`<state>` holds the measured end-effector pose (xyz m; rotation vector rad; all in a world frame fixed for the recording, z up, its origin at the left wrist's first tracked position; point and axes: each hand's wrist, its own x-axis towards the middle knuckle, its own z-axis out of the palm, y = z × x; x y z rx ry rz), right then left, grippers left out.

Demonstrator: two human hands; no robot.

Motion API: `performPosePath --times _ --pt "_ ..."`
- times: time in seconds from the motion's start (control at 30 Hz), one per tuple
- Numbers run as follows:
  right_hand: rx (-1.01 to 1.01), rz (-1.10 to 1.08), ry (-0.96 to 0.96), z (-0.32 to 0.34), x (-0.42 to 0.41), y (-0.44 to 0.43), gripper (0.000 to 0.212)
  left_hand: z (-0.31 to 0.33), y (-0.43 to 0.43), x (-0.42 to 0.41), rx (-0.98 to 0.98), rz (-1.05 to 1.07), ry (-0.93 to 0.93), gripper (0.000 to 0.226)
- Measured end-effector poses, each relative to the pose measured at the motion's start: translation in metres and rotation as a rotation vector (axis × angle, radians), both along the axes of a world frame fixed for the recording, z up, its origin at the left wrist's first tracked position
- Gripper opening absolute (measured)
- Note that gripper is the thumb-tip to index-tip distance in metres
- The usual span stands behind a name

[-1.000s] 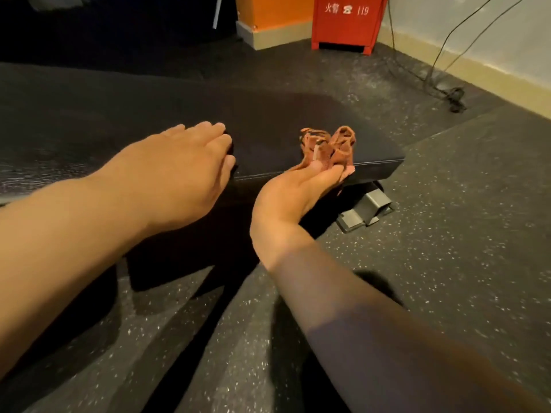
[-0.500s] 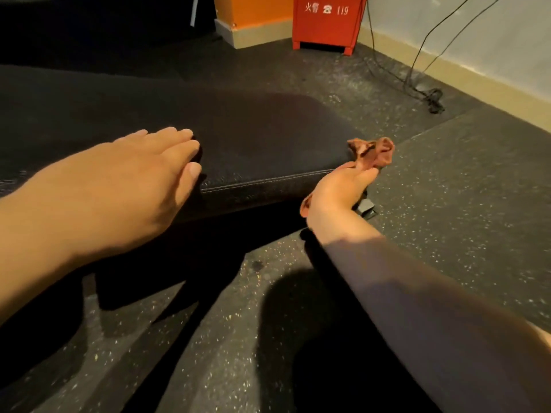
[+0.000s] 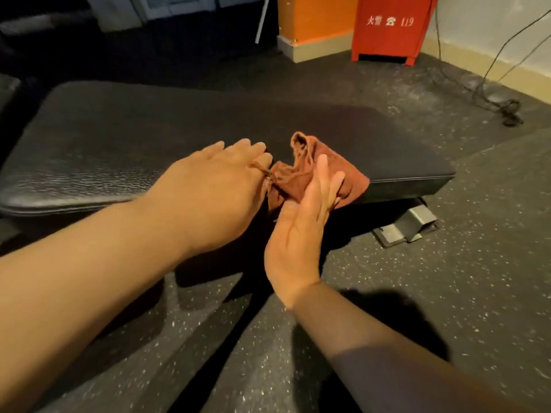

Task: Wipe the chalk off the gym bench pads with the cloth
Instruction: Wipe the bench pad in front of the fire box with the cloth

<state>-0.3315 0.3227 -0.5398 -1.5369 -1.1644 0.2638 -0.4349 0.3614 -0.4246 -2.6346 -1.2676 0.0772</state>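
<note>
I see rust-brown cloth [image 3: 301, 174] bunched on near edge of black bench pad [image 3: 143, 135], toward its right end, part hanging over edge. Left hand [image 3: 217, 186] pinches cloth's twisted corner, fingers curled. Right hand [image 3: 301, 225] edge-up, fingers straight, pressed together, flat against cloth. Metal bench foot [image 3: 408, 228] on floor below.

A red cabinet [image 3: 390, 28] stands beside an orange column [image 3: 316, 16], cables [image 3: 510, 111] nearby.

place: gym | padded bench [image 3: 149, 138] | speckled rubber floor [image 3: 447, 263] | red fire cabinet [image 3: 390, 31]
</note>
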Motion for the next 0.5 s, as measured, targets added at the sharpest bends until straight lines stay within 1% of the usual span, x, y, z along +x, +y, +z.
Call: performPosePath --times 0.03,0.07,0.1,0.13,0.17,0.2,0.23,0.27,0.33,0.37,0.4,0.47,0.5 --pt "0.061 0.003 -0.044 0.0 0.013 0.002 0.059 0.002 -0.007 -0.011 0.022 0.03 0.014 0.062" --pt "0.07 -0.023 -0.05 -0.004 0.025 0.007 0.056 0.004 -0.012 -0.024 0.052 0.082 0.018 0.065" --pt "0.056 -0.061 -0.024 0.001 0.04 0.016 0.054 0.006 -0.016 -0.036 0.087 0.14 0.012 0.066" --pt "0.055 -0.113 0.06 0.006 0.049 0.024 0.054 0.008 -0.021 -0.047 0.122 0.189 0.017 0.064" --pt "0.054 -0.159 0.126 0.015 0.051 0.028 0.053 0.008 -0.026 -0.056 0.154 0.212 0.022 0.061" --pt "0.056 -0.186 0.145 0.024 0.042 0.03 0.05 0.006 -0.03 -0.06 0.179 0.214 0.03 0.06" --pt "0.045 -0.168 0.105 0.033 0.02 0.026 0.047 0.005 -0.033 -0.062 0.19 0.209 0.026 0.06" --pt "0.054 -0.095 0.029 0.037 -0.005 0.018 0.045 0.004 -0.034 -0.062 0.189 0.208 0.019 0.06" --pt "0.065 0.154 -0.059 0.039 -0.048 -0.001 0.043 0.007 -0.034 -0.06 0.149 0.203 0.02 0.058" --pt "0.065 0.272 -0.098 0.041 -0.055 -0.007 0.044 0.01 -0.033 -0.06 0.104 0.201 0.028 0.059" --pt "0.087 0.335 -0.157 0.047 -0.051 -0.008 0.043 0.015 -0.032 -0.062 0.07 0.214 0.042 0.062" --pt "0.125 0.307 -0.302 0.05 -0.025 0.003 0.032 0.025 -0.034 -0.067 0.049 0.275 0.042 0.066" --pt "0.116 0.253 -0.318 0.052 -0.015 0.008 0.026 0.023 -0.032 -0.069 0.083 0.282 0.045 0.067"
